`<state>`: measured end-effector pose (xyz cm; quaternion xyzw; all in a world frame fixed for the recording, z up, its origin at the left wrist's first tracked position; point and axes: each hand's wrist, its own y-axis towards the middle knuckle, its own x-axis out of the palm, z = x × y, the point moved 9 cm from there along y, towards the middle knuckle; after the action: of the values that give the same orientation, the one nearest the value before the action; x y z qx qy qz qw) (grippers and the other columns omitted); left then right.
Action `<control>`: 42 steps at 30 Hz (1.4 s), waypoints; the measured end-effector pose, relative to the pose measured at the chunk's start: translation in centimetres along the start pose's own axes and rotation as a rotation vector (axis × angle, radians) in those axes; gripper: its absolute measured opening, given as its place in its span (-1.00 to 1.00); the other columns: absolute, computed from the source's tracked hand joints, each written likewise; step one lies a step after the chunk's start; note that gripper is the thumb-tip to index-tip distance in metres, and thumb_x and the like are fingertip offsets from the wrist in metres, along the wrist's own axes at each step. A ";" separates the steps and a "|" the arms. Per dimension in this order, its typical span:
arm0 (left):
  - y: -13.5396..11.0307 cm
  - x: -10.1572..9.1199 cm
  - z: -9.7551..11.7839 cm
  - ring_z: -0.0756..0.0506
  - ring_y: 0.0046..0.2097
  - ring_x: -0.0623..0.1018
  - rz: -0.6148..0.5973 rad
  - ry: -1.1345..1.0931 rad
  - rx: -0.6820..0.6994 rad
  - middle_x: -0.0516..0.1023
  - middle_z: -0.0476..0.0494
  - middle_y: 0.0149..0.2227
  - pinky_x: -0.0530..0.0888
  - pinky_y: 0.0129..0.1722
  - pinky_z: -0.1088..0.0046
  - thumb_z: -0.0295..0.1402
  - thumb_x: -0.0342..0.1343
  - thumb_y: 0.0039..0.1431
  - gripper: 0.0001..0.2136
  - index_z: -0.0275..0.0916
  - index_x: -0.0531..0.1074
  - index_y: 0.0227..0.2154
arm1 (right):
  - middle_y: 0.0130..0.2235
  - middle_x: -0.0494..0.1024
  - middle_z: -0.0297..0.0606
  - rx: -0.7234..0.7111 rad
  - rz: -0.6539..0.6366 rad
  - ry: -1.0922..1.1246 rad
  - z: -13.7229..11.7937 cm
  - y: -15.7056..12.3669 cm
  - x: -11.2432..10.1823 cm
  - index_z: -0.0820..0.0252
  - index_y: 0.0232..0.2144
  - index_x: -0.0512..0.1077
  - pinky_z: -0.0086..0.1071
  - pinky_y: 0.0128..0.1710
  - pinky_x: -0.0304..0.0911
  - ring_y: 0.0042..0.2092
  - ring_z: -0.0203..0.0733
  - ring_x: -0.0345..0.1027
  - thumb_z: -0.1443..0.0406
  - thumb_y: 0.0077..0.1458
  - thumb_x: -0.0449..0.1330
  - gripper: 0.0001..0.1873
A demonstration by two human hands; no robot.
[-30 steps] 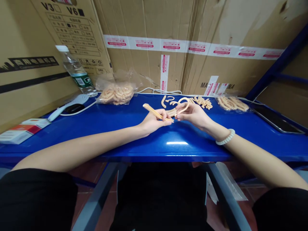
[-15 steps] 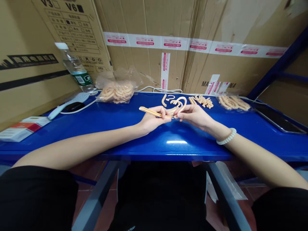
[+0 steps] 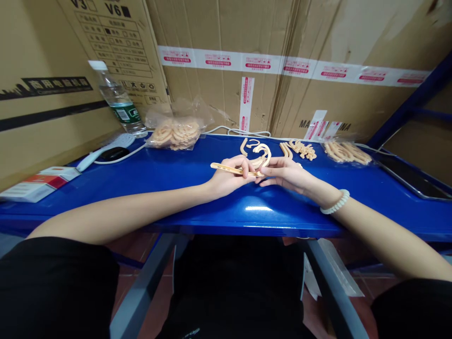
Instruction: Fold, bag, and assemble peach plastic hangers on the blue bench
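My left hand (image 3: 231, 176) is closed around a long, narrow tan plastic-looking strip (image 3: 224, 167), whose free end sticks out to the left. Slots or holes seem to show along its face. The fingers of my right hand (image 3: 284, 174) pinch at the strip's right end, close against my left fingertips. A hook-shaped tan piece (image 3: 266, 151) curves up just behind the fingers; whether my right hand also touches it I cannot tell. More curved tan pieces (image 3: 244, 147) lie on the blue table (image 3: 169, 188) beyond my hands.
Short tan pieces (image 3: 305, 149) lie behind my right hand. Bagged tan parts (image 3: 174, 134) sit at back left, another bag (image 3: 348, 153) at back right. A water bottle (image 3: 123, 110), a red-and-white box (image 3: 40, 183), a black mouse (image 3: 115, 154) and a dark tablet (image 3: 413, 176) surround the work area.
The hook-shaped piece stands lower and tilts differently behind my fingers. My right fingers have shifted to the strip's end. The whole view has slid slightly sideways.
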<state>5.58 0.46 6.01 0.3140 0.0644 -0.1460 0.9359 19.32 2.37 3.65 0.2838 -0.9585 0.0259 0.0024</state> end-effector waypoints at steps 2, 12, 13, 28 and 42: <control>0.0 -0.1 0.0 -0.10 -0.23 0.57 0.007 0.006 0.000 0.57 -0.10 -0.34 0.49 -0.10 0.30 -0.34 0.35 0.00 -0.72 -0.22 0.34 -0.62 | -0.30 0.68 -0.10 0.021 0.007 0.026 0.1 0.0 0.0 0.27 -0.35 0.59 -0.34 -0.24 0.60 -0.25 -0.12 0.62 0.21 -0.11 0.56 -0.67; 0.1 0.0 0.3 -0.08 -0.27 0.57 -0.003 -0.011 0.029 0.57 -0.08 -0.38 0.48 -0.13 0.32 -0.42 0.33 0.00 -0.73 -0.22 0.33 -0.63 | -0.36 0.67 -0.12 0.046 -0.012 0.037 0.3 0.0 0.3 0.29 -0.35 0.57 -0.39 -0.25 0.58 -0.29 -0.17 0.61 0.26 -0.08 0.53 -0.71; 0.1 0.0 0.3 -0.08 -0.27 0.57 -0.005 -0.012 0.023 0.57 -0.08 -0.38 0.49 -0.13 0.32 -0.42 0.33 -0.01 -0.73 -0.22 0.33 -0.64 | -0.36 0.66 -0.11 0.049 -0.011 0.036 0.3 0.0 0.3 0.29 -0.35 0.57 -0.40 -0.25 0.58 -0.29 -0.17 0.60 0.25 -0.07 0.53 -0.71; 0.1 0.1 -0.2 -0.08 -0.27 0.60 -0.018 -0.039 -0.010 0.58 -0.10 -0.35 0.54 -0.14 0.30 -0.37 0.36 -0.02 -0.71 -0.23 0.34 -0.64 | -0.40 0.62 -0.17 0.028 -0.006 0.031 0.5 0.1 0.2 0.28 -0.37 0.53 -0.39 -0.32 0.58 -0.36 -0.21 0.56 0.21 -0.08 0.54 -0.66; 0.1 0.4 -1.5 -0.06 -0.28 0.59 -0.025 -0.157 -0.104 0.57 -0.09 -0.37 0.54 -0.14 0.30 -0.33 0.41 -0.06 -0.67 -0.26 0.33 -0.63 | -0.46 0.58 -0.25 -0.076 0.021 -0.110 -0.2 0.1 0.3 0.24 -0.41 0.45 -0.43 -0.40 0.57 -0.41 -0.25 0.54 0.11 -0.09 0.55 -0.57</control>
<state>5.91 1.38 4.81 0.2517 0.0024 -0.1780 0.9513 18.99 2.30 3.87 0.2745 -0.9604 -0.0261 -0.0397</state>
